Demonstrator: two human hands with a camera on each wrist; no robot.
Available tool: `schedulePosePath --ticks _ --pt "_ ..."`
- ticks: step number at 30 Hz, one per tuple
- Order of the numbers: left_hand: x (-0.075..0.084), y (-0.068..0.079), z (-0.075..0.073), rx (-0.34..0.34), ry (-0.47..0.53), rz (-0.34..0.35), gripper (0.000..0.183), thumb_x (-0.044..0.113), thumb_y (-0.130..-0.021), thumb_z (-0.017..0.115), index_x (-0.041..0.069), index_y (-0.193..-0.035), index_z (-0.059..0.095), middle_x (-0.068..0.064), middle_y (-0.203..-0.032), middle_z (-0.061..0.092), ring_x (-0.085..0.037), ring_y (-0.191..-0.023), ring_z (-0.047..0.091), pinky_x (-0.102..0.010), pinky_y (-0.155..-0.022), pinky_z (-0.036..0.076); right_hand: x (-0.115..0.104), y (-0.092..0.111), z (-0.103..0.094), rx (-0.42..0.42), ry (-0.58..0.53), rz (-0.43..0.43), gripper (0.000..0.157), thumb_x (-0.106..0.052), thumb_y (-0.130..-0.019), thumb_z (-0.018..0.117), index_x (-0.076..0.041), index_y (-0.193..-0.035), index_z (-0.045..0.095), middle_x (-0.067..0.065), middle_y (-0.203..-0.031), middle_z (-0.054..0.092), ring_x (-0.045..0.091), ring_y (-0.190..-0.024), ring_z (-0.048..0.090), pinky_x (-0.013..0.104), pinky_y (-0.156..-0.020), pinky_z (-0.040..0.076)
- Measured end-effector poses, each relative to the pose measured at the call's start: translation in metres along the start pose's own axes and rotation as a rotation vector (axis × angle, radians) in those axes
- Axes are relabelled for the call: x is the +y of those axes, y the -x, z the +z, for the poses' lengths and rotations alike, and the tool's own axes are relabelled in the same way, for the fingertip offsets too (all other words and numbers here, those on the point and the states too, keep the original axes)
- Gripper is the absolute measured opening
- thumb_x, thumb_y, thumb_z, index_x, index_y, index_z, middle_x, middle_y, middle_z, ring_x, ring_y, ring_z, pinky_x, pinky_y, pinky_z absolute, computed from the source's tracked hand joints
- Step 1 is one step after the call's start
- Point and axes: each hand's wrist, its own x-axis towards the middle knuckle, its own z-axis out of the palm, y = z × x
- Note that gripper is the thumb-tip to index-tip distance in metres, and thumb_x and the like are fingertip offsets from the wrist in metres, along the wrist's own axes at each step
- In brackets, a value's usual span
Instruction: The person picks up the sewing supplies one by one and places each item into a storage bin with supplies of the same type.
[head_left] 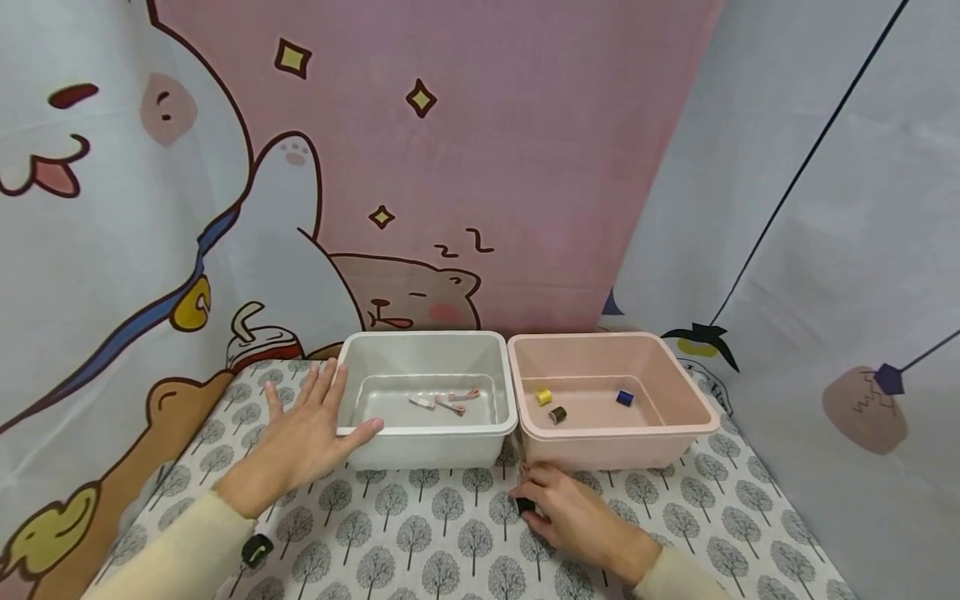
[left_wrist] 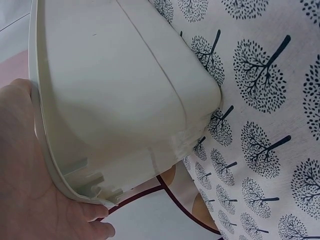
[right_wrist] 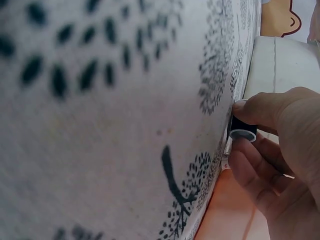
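My left hand (head_left: pixel 311 429) rests on the left rim of the white bin (head_left: pixel 427 450), fingers straight and spread. In the left wrist view, that bin's outer wall (left_wrist: pixel 115 85) fills much of the picture beside the hand. On the tree-print cloth in front of the pink bin (head_left: pixel 600 450), my right hand (head_left: pixel 566 512) pinches a small black thread spool (right_wrist: pixel 244 122) between thumb and fingers. A small white strip marked with a 6 (right_wrist: pixel 225 163) shows close to those fingers. Inside the pink bin lie a yellow spool (head_left: pixel 543 397), a dark olive spool (head_left: pixel 557 415) and a blue spool (head_left: pixel 625 398).
Several small pale pink and white strips (head_left: pixel 450 405) lie in the white bin. Both bins stand side by side at the back of the tree-print cloth (head_left: pixel 412 542). A printed curtain (head_left: pixel 487 167) hangs behind them. Near my left sleeve is a small black object (head_left: pixel 257 550).
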Motion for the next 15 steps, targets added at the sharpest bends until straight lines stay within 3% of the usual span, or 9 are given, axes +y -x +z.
schedulePosePath --ticks 15 --pt "-0.0035 -0.0002 0.0023 -0.005 -0.002 -0.003 0.119 0.089 -0.11 0.042 0.001 -0.186 0.016 -0.02 -0.196 0.004 -0.053 -0.183 0.004 -0.093 -0.126 -0.022 -0.0014 -0.0024 -0.0022 -0.009 0.039 0.005 0.038 -0.019 -0.092 0.099 -0.021 -0.128 0.088 0.006 -0.129 0.084 0.027 -0.117 0.081 0.04 -0.094 0.073"
